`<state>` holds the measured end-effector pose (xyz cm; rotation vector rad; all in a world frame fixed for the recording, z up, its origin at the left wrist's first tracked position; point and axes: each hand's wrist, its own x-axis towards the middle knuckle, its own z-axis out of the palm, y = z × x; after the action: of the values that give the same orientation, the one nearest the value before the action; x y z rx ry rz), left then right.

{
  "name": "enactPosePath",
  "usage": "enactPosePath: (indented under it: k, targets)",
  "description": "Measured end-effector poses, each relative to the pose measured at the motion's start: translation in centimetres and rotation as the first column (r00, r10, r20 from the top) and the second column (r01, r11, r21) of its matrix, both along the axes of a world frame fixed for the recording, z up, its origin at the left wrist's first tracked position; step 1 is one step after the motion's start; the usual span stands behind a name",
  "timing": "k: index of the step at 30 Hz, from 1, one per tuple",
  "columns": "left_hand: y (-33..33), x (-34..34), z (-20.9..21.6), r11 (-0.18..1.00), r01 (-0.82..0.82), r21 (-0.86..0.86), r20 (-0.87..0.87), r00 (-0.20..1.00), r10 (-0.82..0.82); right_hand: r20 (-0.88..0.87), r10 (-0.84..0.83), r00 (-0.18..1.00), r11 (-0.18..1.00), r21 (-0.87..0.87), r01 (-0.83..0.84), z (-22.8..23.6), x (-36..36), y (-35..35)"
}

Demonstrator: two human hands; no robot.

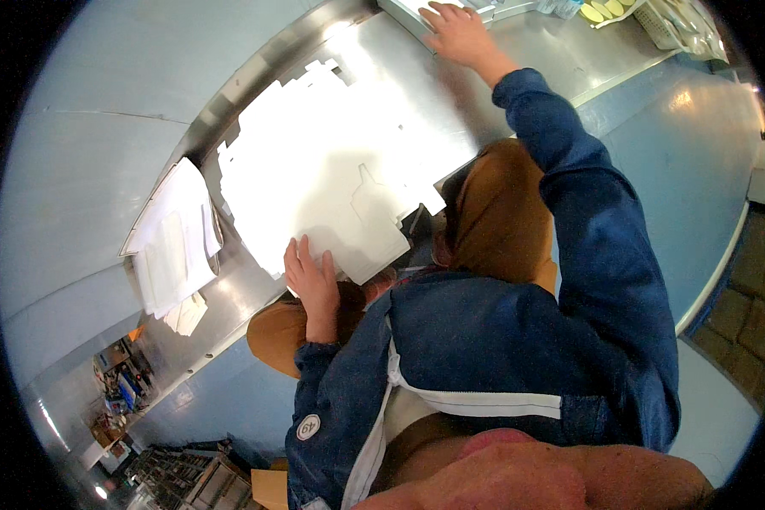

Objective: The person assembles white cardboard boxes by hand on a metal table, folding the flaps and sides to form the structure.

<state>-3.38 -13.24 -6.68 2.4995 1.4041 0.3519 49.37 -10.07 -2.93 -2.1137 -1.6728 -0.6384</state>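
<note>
A pile of flat white die-cut card sheets [314,161] with notched, tabbed edges lies on the metal worktop before me. Glare washes out much of its surface. My left hand [313,276] rests with fingers outstretched on the pile's near left edge. Stretched out to the far side, my right hand [461,36] touches the rim of a shallow white box or tray [416,19], its fingers apart. The top picture edge cuts off part of that box.
White sheets [174,238] in an opened wrapping lie left of the pile. The metal worktop [535,64] runs to the upper right, holding yellow-green oval items [602,10] and a pale plastic basket [654,25]. My knees [501,212] are close under its edge.
</note>
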Motion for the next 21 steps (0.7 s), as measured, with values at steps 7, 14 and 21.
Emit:
enactPosePath:
  k: [7,14,21]
  targets:
    - [0.4,2.4,-0.4,1.000,0.023,0.009,-0.018,1.000,-0.023,0.118,-0.336,0.934,0.909,-0.219,0.354,-3.0,1.9,2.9]
    - [3.3,-1.5,-1.1,0.985,-0.165,0.048,-0.005,0.986,0.166,-0.185,-0.001,0.983,1.000,-0.014,-0.002,-0.8,-5.5,3.1]
    - [10.5,-1.5,-3.8,0.930,-0.348,0.122,-0.080,0.930,0.358,-0.354,0.042,0.934,0.924,-0.342,-0.171,-5.5,-21.7,-1.9]
